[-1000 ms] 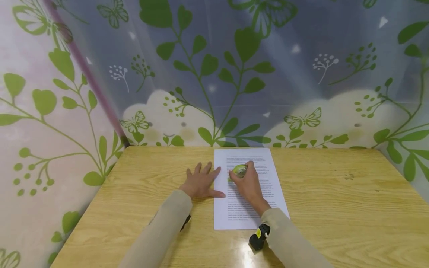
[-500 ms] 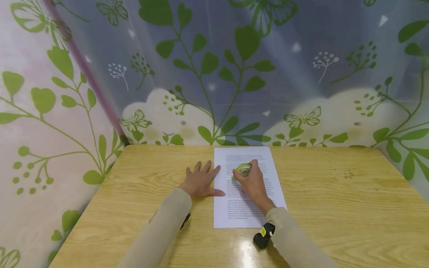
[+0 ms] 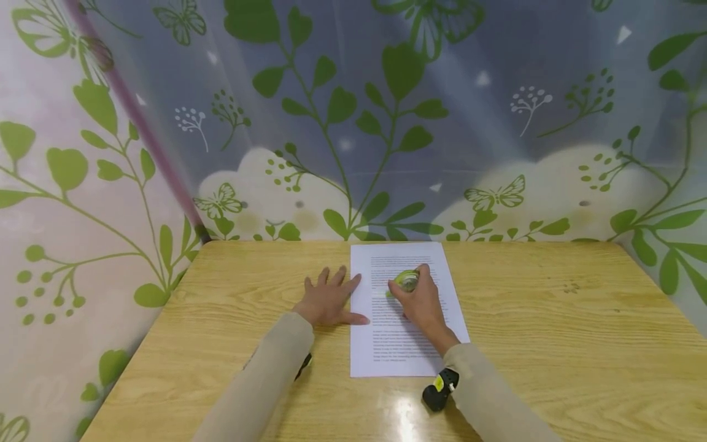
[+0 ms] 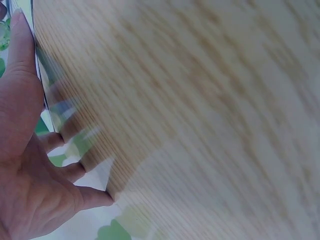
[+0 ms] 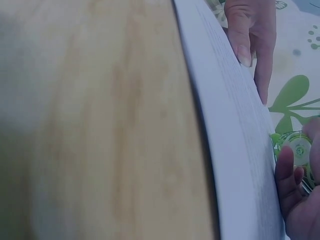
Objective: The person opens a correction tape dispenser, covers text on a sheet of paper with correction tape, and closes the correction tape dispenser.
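On the table lies a white sheet of printed paper (image 3: 361,359). My left hand (image 3: 329,302) rests flat with spread fingers at the sheet's left edge; its thumb and index fingertips lie on the paper. In the left wrist view, the other fingertips of this left hand (image 4: 30,165) touch the wood. My right hand (image 3: 422,304) pinches a green, see-through correction tape (image 3: 409,280) over the upper middle of the text, its green tip low at the page. A round reel shows inside the correction tape (image 5: 301,150) in the right wrist view. A pale gap in the print lies left of the tip.
The wooden table (image 3: 552,344) reaches back to a patterned fabric wall (image 3: 475,123) with leaves and butterflies. A second fabric panel (image 3: 55,245) borders the left side. A black wrist camera (image 3: 436,398) hangs below the right sleeve.
My right hand has slid the correction tape rightward over the text, a short way across the page. My left hand stays in place on the sheet's edge.
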Available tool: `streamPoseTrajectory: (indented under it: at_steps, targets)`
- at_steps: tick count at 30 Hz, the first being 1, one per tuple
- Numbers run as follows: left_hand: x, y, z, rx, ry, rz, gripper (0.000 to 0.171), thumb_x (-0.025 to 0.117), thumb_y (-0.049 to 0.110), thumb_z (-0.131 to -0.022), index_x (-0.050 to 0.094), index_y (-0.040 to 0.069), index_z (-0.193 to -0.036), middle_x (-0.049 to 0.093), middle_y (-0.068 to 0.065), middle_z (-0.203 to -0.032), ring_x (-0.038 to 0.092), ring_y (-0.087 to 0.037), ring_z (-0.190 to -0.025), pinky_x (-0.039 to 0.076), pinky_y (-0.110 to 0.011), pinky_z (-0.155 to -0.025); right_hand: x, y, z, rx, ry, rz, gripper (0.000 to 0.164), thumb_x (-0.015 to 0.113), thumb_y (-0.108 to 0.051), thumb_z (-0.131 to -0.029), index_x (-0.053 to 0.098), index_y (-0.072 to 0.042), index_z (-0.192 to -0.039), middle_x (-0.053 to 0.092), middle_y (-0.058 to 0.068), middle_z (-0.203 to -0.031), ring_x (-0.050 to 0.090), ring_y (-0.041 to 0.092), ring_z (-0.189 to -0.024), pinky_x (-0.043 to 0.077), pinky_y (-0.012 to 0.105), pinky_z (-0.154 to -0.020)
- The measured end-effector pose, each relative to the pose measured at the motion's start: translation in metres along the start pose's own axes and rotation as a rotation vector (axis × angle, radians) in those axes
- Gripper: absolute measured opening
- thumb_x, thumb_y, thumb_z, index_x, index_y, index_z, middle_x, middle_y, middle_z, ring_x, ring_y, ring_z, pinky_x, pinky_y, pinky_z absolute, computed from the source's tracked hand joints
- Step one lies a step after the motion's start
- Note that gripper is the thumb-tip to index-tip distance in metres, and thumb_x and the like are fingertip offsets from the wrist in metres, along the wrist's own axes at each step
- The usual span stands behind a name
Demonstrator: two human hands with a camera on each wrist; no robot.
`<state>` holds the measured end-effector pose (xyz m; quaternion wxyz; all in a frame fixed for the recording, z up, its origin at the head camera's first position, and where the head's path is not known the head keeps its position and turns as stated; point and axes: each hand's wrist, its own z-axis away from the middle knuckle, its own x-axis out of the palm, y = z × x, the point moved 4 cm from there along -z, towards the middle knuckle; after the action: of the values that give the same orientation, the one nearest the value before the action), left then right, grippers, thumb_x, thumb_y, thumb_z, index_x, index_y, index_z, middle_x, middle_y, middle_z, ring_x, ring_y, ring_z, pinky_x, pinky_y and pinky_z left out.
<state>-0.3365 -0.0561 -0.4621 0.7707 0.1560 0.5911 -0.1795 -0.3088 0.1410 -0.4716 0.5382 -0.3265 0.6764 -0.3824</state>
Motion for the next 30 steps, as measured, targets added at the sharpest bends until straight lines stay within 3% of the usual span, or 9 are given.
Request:
streamPoseTrajectory:
  at_steps: [15, 22, 30]
  targets:
    - [0.000, 0.001, 0.001, -0.004, 0.000, 0.006, 0.101, 0.047, 0.083, -0.073, 0.018, 0.029, -0.154, 0.015, -0.011, -0.158, 0.013, -0.047, -0.139, 0.018, -0.071, -0.099, -0.012, 0.007, 0.001, 0.011, 0.010, -0.003, 0.047, 0.072, -0.028, -0.086, 0.037, -0.004, -0.107, 0.057, 0.018, -0.092, 0.054, 0.017, -0.041, 0.048, 0.031, -0.043]
    - [0.002, -0.001, 0.000, 0.000, 0.004, 0.023, 0.101, 0.048, 0.082, -0.073, 0.019, 0.029, -0.154, 0.015, -0.012, -0.158, 0.013, -0.047, -0.139, 0.018, -0.071, -0.099, -0.017, 0.013, 0.000, 0.046, -0.011, -0.017, 0.048, 0.071, -0.029, -0.087, 0.037, -0.005, -0.110, 0.056, 0.017, -0.094, 0.056, 0.018, -0.050, 0.049, 0.031, -0.044]
    - [-0.002, 0.001, 0.002, 0.005, 0.009, 0.021, 0.100, 0.049, 0.081, -0.074, 0.020, 0.029, -0.154, 0.016, -0.013, -0.157, 0.014, -0.047, -0.138, 0.019, -0.071, -0.099, -0.026, 0.016, 0.000, 0.057, -0.025, -0.032, 0.047, 0.071, -0.028, -0.088, 0.037, -0.004, -0.111, 0.056, 0.017, -0.094, 0.055, 0.019, -0.048, 0.049, 0.032, -0.045]
